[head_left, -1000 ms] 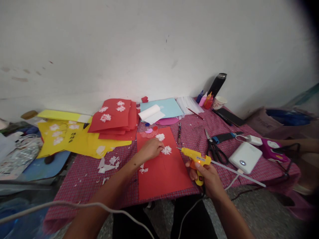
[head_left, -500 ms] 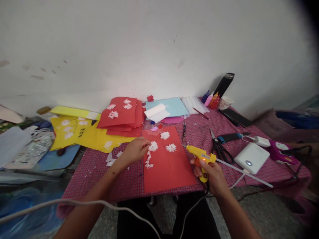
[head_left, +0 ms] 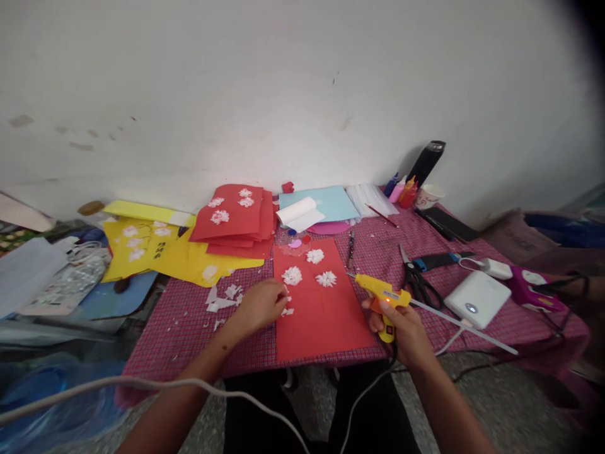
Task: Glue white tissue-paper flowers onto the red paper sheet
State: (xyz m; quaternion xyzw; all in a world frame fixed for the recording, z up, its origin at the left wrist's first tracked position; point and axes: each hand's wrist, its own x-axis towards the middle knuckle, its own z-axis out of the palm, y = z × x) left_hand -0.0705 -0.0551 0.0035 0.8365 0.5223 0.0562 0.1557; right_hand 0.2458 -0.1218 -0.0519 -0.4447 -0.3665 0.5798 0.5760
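Observation:
A red paper sheet (head_left: 326, 328) lies flat in front of me, bearing three fluffy white paper flowers (head_left: 326, 278) on its upper half. Over its left edge is my left hand (head_left: 263, 304), fingers closed together beside small white paper scraps (head_left: 287, 311); what they pinch, if anything, is hidden. My right hand (head_left: 407, 326) grips a yellow hot glue gun (head_left: 382, 290) by its handle, right of the sheet. The gun's orange light glows, its nozzle points left toward the sheet, and a long glue stick (head_left: 466, 326) sticks out of its back.
Torn white paper (head_left: 221, 299) lies left of the sheet. Stacked red cards (head_left: 231, 230) and yellow paper (head_left: 189, 258) are behind it. Black scissors (head_left: 418, 284), a utility knife (head_left: 442, 260) and a white power bank (head_left: 478, 299) sit at right. A white cable (head_left: 189, 383) crosses the foreground.
My left hand has moved slightly down from beside the left flower to the scraps below it, now covering some of them. The right hand and glue gun have stayed about where they were.

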